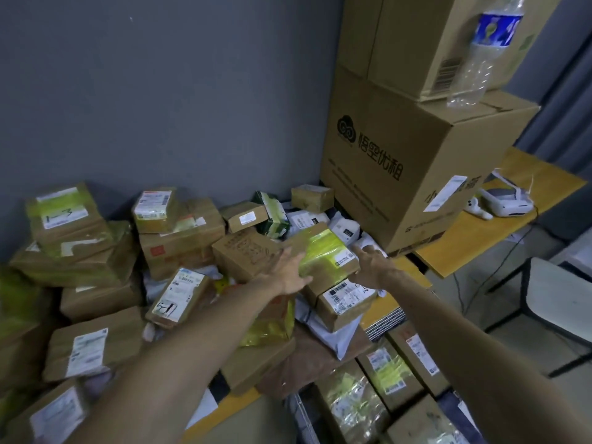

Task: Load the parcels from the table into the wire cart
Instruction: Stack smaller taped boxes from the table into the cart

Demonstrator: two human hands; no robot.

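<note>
Green-taped parcel (326, 251) lies atop the pile on the counter (464, 248), mid-view. Left grip (293, 272) released, fingers straight against its 9 o'clock side. Right grip (373, 265) released, fingers spread at its 3 o'clock edge. Wire cart (382, 322) at 5 o'clock.

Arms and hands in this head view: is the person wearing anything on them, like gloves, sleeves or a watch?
Nothing shows. The left hand and right hand are bare, with no gloves or rings visible. The left forearm and right forearm are bare too: no sleeves, watch or bands in view.
</note>
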